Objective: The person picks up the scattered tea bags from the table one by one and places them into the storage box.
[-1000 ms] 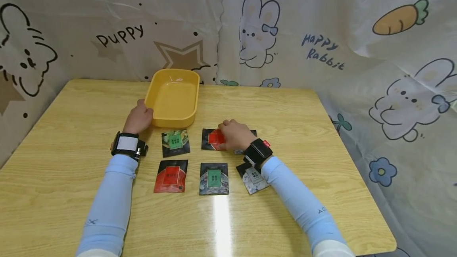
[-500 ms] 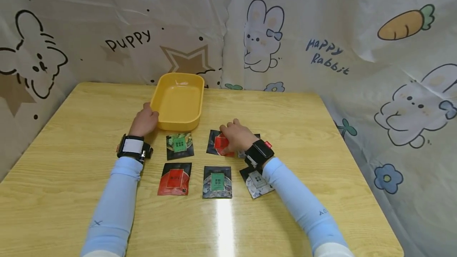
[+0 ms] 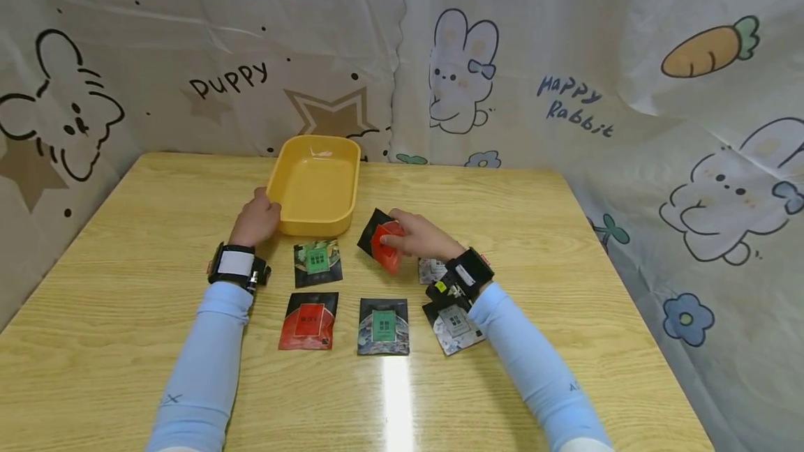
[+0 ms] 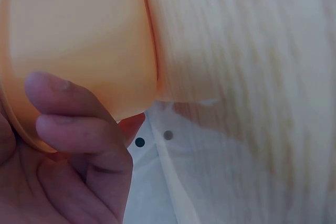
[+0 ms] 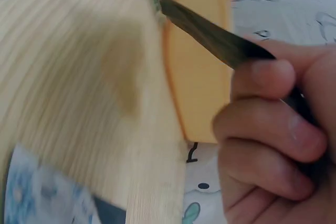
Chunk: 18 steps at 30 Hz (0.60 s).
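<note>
My left hand (image 3: 255,218) grips the left edge of a yellow plastic tray (image 3: 314,223) at the back of the table. In the left wrist view, curled fingers (image 4: 73,135) lie against the outside of its wall. My right hand (image 3: 422,234) pinches a black-and-red packet (image 3: 384,251), which is tilted and raised, right of the tray's front corner. The right wrist view shows this packet (image 5: 210,32) edge-on between thumb and curled fingers. A green-labelled packet (image 3: 317,264) lies just in front of the tray.
Nearer me lie a red packet (image 3: 309,321), a grey packet with a green label (image 3: 384,326) and a slanted white-and-black packet (image 3: 453,326). Another packet (image 3: 430,270) is partly hidden under my right wrist. A printed cloth (image 3: 540,40) hangs behind the wooden table (image 3: 515,396).
My right hand has picked up the black-and-red packet, which lay flat before and is now tilted. The left hand keeps its hold on the tray. The head view has shifted slightly.
</note>
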Tool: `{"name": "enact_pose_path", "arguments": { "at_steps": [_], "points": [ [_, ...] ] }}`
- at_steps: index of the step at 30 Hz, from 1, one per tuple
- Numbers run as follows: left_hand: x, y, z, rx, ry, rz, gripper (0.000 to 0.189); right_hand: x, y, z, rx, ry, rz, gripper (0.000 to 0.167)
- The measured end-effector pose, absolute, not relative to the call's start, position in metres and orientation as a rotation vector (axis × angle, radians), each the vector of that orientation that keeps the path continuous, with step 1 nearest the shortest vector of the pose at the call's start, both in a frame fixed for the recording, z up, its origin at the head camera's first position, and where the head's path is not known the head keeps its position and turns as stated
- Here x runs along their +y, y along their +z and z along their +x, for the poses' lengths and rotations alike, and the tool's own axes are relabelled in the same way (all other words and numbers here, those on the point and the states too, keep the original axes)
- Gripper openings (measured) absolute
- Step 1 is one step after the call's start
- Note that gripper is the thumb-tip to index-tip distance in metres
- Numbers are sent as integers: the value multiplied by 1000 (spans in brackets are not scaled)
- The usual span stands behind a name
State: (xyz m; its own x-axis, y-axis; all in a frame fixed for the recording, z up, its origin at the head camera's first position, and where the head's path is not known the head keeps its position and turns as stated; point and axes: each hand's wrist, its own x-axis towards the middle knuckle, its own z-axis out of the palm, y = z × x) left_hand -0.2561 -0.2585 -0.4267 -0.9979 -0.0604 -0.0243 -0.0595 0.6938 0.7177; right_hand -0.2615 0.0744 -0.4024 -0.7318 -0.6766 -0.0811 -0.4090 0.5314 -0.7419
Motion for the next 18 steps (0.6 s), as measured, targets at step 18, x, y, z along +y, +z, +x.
{"name": "enact_pose_path", "arguments": {
  "at_steps": [18],
  "points": [
    [-257, -426, -255, -2889, -1194, 116, 51, 62, -375, -255, 2385, -1932, -407, 37]
  ]
}}
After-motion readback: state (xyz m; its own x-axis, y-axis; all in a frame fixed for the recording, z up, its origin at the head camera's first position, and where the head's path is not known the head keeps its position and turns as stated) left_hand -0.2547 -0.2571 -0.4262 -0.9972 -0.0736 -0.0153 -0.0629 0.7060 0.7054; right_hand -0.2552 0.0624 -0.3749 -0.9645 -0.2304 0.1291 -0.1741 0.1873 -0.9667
